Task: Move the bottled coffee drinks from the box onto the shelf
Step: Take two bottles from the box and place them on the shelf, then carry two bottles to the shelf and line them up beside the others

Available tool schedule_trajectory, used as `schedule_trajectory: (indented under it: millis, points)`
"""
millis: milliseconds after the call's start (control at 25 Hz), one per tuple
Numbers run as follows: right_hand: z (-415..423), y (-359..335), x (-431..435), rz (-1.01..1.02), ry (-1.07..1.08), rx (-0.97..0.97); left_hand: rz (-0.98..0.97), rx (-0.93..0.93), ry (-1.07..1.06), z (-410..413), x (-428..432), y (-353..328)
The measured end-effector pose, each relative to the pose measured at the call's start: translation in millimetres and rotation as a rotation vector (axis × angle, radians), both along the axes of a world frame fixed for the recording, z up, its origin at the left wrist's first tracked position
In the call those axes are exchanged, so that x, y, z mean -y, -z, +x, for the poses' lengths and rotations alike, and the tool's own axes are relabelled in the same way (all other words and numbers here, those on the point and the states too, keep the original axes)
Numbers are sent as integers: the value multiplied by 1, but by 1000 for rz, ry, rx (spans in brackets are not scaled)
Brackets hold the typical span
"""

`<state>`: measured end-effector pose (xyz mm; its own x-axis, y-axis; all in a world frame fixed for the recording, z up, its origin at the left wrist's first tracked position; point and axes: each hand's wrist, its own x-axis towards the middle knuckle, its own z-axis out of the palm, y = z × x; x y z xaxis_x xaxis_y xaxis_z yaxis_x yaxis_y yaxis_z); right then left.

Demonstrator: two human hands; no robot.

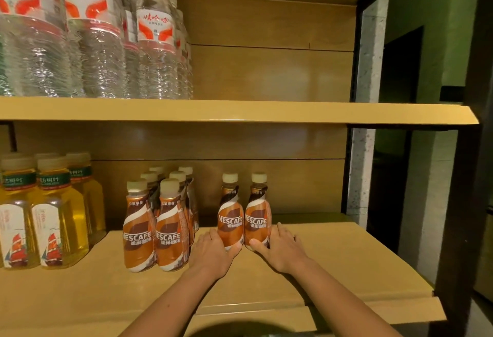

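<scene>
Two brown-and-white Nescafe coffee bottles stand upright side by side on the lower wooden shelf [320, 262]. My left hand [213, 251] wraps the base of the left bottle [230, 219]. My right hand [277, 246] holds the base of the right bottle [257, 216]. Both bottles rest on the shelf board. To their left stands a group of several more coffee bottles [160, 224] in rows, a gap apart from the two held ones. The box is not in view.
Yellow tea bottles [48, 219] fill the lower shelf's left end. Clear water bottles [93, 38] stand on the upper shelf [266, 112]. A dark metal frame post [458, 203] bounds the shelf on the right. Bare shelf board lies right of my hands.
</scene>
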<state>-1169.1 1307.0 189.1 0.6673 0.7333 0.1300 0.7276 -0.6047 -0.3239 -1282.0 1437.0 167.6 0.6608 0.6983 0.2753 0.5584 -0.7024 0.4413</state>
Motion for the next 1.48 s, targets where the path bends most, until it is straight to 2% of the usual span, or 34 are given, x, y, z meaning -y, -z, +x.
schedule_trajectory:
  millis: [320, 480, 600, 680, 760, 960, 1200, 1320, 1480]
  points:
    - [12, 3, -7, -120, -28, -17, -87, -104, 9, 6, -11, -3]
    - [-2, -12, 15, -117, -22, 42, -150, 43, 15, -10, 10, -21]
    - [-26, -31, 52, -55, -20, 90, 1, 151, 58, -42, 50, -44]
    - [-46, -45, 83, -26, -22, 129, 112, 213, 158, -67, 83, -63]
    - [-61, -58, 116, -19, -1, 176, 145, 220, 259, -85, 117, -80]
    - [-91, -75, 217, -15, 134, 312, 220, 98, 558, -87, 212, -88]
    - [-103, -60, 399, -111, 484, 238, 163, 32, 908, -36, 361, -76]
    - [-108, -51, 503, -117, 690, 194, 141, 16, 1079, -13, 452, -71]
    - [-121, -44, 639, -96, 851, 144, 130, -21, 1276, 16, 581, -67]
